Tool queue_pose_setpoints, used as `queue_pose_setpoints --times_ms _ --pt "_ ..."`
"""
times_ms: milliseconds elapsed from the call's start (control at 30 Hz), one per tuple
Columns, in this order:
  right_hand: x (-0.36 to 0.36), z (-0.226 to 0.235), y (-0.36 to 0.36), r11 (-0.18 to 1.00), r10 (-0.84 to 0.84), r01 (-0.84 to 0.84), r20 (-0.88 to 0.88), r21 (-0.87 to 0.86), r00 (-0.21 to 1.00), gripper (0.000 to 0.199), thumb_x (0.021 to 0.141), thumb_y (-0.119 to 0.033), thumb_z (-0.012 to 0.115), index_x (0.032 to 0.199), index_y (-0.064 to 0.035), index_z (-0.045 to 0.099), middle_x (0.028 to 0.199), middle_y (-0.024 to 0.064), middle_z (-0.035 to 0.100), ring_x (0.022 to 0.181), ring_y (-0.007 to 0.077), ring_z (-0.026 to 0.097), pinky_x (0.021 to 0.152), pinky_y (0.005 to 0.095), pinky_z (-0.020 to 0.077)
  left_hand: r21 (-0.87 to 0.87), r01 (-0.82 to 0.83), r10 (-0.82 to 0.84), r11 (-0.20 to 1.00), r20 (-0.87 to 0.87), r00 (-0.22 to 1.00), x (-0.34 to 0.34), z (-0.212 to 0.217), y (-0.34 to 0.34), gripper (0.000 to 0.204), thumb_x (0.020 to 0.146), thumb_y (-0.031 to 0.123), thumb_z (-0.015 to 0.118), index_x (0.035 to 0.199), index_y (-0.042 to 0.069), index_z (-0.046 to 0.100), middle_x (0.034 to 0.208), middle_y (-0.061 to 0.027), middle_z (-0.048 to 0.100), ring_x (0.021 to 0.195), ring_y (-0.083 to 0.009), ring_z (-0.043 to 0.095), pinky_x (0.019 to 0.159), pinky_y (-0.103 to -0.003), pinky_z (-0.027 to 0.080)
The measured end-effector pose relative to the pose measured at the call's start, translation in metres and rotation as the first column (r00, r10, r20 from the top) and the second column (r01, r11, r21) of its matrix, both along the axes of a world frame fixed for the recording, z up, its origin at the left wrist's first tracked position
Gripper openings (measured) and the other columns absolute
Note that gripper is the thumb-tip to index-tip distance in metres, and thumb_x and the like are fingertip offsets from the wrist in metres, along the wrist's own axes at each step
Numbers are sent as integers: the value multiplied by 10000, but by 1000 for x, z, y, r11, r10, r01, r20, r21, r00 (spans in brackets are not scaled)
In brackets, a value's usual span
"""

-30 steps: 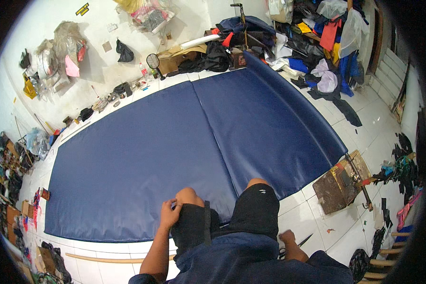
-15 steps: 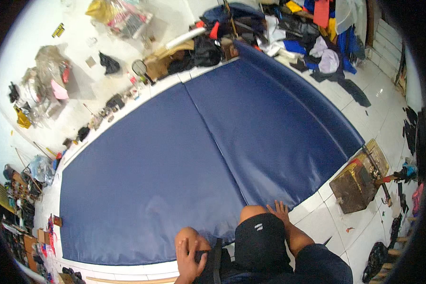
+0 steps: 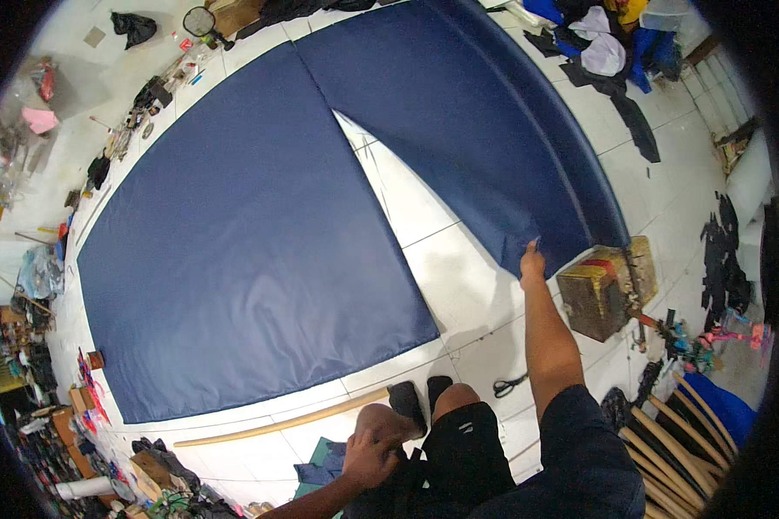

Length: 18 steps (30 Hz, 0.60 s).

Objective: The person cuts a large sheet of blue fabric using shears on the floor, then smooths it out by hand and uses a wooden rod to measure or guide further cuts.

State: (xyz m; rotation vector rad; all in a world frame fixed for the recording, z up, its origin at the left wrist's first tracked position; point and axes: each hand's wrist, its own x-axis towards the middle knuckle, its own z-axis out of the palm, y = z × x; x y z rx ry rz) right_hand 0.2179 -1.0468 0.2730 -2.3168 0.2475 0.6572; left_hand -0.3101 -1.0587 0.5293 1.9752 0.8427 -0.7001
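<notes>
Navy-blue sheet lies on the white tiled floor from 12 to 3 o'clock, its near corner lifted at 3 o'clock by the right hand, whose fingers are clamped on it; a wedge of floor parts it from the 2nd navy panel at 9 o'clock. The left hand, at 6 o'clock, rests at the left knee, fingers bent, whether touching each other cannot be told. Black scissors lie between 4 and 5 o'clock.
</notes>
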Motion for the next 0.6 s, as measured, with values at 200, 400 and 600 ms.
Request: queue_pose_setpoints --times_ms 200,400,600 --pt "92 185 17 888 -315 328 -93 323 944 607 1005 -444 423 1336 62 479 1303 218 549 1162 322 548 996 397 414 -171 12 4 985 95 996 48 25 13 369 873 326 572 1204 174 632 1280 -175 530 1187 -373 479 1005 -516 369" --pt "111 310 29 879 -194 138 77 457 978 614 1011 -437 420 1296 103 487 1252 236 569 1116 337 558 973 386 418 -62 -50 57 997 120 991 173 8 132 348 915 319 546 1134 68 647 1076 -189 666 961 -374 646 861 -457 504" --pt "68 396 -27 902 423 -429 293 -47 857 431 977 -295 487 1294 -8 545 1089 278 628 988 451 592 874 504 452 -140 -487 506 862 182 843 435 88 298 677 875 568 580 1250 4 576 1196 -249 616 1122 -350 594 967 -422 451"
